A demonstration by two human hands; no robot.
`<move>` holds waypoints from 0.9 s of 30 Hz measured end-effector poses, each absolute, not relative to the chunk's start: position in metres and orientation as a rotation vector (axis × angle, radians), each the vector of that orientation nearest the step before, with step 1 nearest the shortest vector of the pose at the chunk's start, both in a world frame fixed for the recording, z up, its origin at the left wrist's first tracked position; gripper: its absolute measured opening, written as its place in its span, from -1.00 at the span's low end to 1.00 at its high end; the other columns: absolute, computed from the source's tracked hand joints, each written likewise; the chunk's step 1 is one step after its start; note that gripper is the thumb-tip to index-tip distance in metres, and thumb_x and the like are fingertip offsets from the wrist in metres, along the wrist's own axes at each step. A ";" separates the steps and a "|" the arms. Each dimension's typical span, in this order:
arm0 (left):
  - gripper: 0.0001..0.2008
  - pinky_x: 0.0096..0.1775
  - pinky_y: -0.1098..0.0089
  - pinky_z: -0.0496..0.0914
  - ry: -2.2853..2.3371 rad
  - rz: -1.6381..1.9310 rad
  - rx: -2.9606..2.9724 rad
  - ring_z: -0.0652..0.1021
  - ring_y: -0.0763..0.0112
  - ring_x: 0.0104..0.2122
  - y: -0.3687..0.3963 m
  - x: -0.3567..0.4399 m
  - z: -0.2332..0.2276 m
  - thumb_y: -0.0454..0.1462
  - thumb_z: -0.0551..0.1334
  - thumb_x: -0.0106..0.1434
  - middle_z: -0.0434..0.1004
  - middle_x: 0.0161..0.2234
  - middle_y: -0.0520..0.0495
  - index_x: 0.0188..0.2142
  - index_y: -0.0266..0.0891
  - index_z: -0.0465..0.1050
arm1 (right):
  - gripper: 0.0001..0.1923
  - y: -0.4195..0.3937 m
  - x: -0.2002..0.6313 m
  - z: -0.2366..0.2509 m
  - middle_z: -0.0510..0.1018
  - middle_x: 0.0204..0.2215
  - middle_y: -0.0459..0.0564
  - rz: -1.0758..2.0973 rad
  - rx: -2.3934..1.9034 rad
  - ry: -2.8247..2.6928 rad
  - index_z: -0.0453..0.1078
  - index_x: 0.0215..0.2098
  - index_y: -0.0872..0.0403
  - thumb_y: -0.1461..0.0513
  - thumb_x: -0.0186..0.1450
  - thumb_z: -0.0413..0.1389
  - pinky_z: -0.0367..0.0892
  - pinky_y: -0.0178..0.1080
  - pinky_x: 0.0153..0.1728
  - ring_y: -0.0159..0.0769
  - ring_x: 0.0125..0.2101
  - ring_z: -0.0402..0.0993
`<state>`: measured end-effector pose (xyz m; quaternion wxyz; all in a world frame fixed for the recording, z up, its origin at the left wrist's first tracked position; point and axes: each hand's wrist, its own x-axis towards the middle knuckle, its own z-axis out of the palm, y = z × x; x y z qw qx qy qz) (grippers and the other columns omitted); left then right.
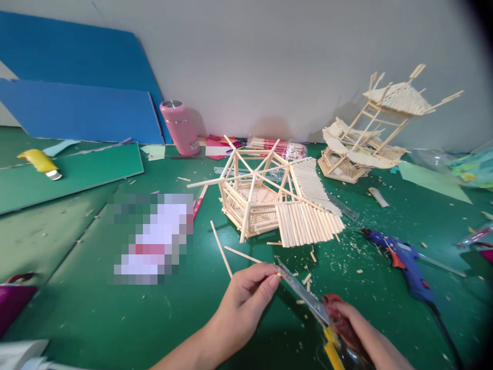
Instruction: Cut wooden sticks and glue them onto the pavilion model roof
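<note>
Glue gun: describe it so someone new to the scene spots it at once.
Start at the green cutting mat and find the stick-built hexagonal pavilion in the middle. Go right and nearer the camera, across the scattered wood chips, to the glue gun lying on its side. It is the only blue tool there, with an orange trigger and a dark cord trailing toward the near edge.

Bright, even indoor light over green worktop (pixel 96 308); soft shadows behind stick pavilion (pixel 269 200) and leaning stick tower (pixel 377 128) on grey wall (pixel 269 51). Mild sheen on pink flask (pixel 180 128) left of pavilion. Wide-angle bending toward edges; dark vignette at corners right of pavilion. Pixelated patch left of pavilion. Near hands (pixel 246 303) slightly soft; tower end smeared.
</note>
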<state>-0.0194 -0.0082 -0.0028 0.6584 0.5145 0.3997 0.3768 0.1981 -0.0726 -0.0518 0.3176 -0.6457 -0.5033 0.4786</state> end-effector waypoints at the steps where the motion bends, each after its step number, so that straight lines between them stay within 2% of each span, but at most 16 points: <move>1: -0.78 -0.23 0.37 0.31 0.909 0.854 1.189 0.45 0.30 -0.32 -0.008 -0.020 -0.003 -0.20 0.13 0.23 0.51 -0.36 -0.07 -0.34 -0.25 0.52 | -0.62 -0.071 0.198 -0.052 0.45 -0.78 -0.11 1.286 -1.714 -1.297 0.43 -0.61 0.03 0.20 0.29 -0.09 0.35 -0.38 -0.70 -0.34 -0.71 0.46; 9: -0.73 -0.31 0.36 0.29 0.883 0.826 1.357 0.41 0.31 -0.40 -0.005 -0.021 -0.001 -0.22 0.06 0.27 0.44 -0.43 -0.12 -0.40 -0.31 0.47 | -0.66 -0.066 0.197 -0.050 0.44 -0.80 -0.14 1.468 -1.768 -1.053 0.41 -0.62 0.02 0.18 0.25 -0.05 0.30 -0.40 -0.72 -0.37 -0.73 0.43; 14: -0.71 -0.33 0.36 0.29 0.887 0.815 1.417 0.40 0.32 -0.42 -0.003 -0.021 -0.002 -0.23 0.04 0.28 0.42 -0.46 -0.12 -0.43 -0.32 0.46 | -0.55 -0.065 0.195 -0.041 0.41 -0.82 -0.13 1.494 -1.773 -1.142 0.34 -0.71 0.02 0.10 0.28 -0.08 0.35 -0.37 -0.67 -0.37 -0.75 0.41; 18: -0.70 -0.35 0.38 0.29 0.877 0.815 1.434 0.41 0.33 -0.43 -0.003 -0.021 0.000 -0.24 0.05 0.28 0.42 -0.47 -0.12 -0.44 -0.33 0.47 | -0.52 -0.063 0.194 -0.038 0.36 -0.84 -0.14 1.509 -1.769 -1.254 0.27 -0.76 0.02 0.12 0.28 -0.09 0.29 -0.43 -0.72 -0.41 -0.77 0.37; 21: -0.71 -0.37 0.39 0.29 0.840 0.813 1.445 0.41 0.34 -0.44 -0.004 -0.022 0.002 -0.24 0.05 0.28 0.43 -0.48 -0.11 -0.44 -0.32 0.48 | -0.58 -0.067 0.195 -0.037 0.38 -0.81 -0.16 1.453 -1.771 -1.304 0.34 -0.68 0.00 0.14 0.29 -0.12 0.31 -0.43 -0.69 -0.39 -0.73 0.42; 25: -0.69 -0.40 0.40 0.27 0.814 0.793 1.462 0.39 0.36 -0.47 -0.005 -0.023 0.004 -0.23 0.05 0.28 0.41 -0.51 -0.09 -0.47 -0.30 0.48 | -0.88 -0.081 0.200 -0.032 0.58 -0.57 -0.14 1.308 -1.811 -1.414 0.44 -0.40 -0.07 0.21 0.16 0.05 0.39 -0.33 -0.55 -0.23 -0.53 0.55; 27: -0.68 -0.42 0.41 0.25 0.808 0.782 1.460 0.36 0.38 -0.48 -0.005 -0.024 0.004 -0.23 0.05 0.28 0.38 -0.53 -0.07 -0.48 -0.30 0.48 | -0.75 -0.087 0.201 -0.030 0.60 -0.50 -0.12 1.240 -1.841 -1.517 0.42 -0.27 -0.10 0.26 0.06 0.12 0.39 -0.29 -0.54 -0.16 -0.51 0.55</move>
